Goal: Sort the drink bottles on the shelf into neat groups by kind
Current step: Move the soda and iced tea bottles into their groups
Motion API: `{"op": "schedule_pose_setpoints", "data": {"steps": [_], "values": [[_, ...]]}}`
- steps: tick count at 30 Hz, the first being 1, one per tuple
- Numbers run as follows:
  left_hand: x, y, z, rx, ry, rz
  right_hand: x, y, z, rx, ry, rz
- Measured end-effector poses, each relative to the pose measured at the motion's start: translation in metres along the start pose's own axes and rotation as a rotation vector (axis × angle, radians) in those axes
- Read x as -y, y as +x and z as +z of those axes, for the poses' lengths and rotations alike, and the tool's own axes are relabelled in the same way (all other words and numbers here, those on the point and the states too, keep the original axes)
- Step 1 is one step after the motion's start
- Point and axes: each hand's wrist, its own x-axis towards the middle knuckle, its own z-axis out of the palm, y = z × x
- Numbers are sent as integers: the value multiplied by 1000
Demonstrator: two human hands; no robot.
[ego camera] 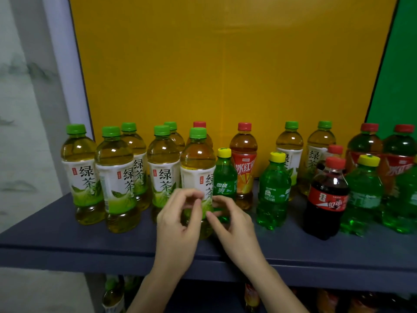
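A green tea bottle [197,159] with a green cap stands at the front of the dark shelf [67,236]. Just in front of its lower half, my left hand [178,222] and my right hand [232,222] hover with curved fingers, neither wrapped round it. Several more green tea bottles [112,168] are grouped to the left, and two others [290,143] stand at the back right. A small Sprite bottle [224,177] is right beside my right hand. An iced red tea bottle [243,163], another Sprite [274,190], a cola bottle [327,195] and more red teas [365,143] are mixed on the right.
A yellow back panel [225,64] closes the shelf behind, with a green panel [397,75] at the right. A pale upright post [67,64] bounds the left side. More bottles [112,294] stand on the shelf below. A strip of bare shelf runs along the front edge.
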Motion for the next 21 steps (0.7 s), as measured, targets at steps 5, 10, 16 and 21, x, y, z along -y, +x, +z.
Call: {"op": "schedule_pose_setpoints", "data": {"steps": [5,10,16,21], "values": [[-7,0,22,312,-74,-251,3,3,-2,60,-3,-47],[-3,7,48,336,-30,-329,-7,-4,-42,-136,-165,-142],[4,19,76,251,69,-331,-17,-4,-71,-473,-235,-51],[13,31,90,148,49,-390,-26,12,-74,-287,-36,219]]}}
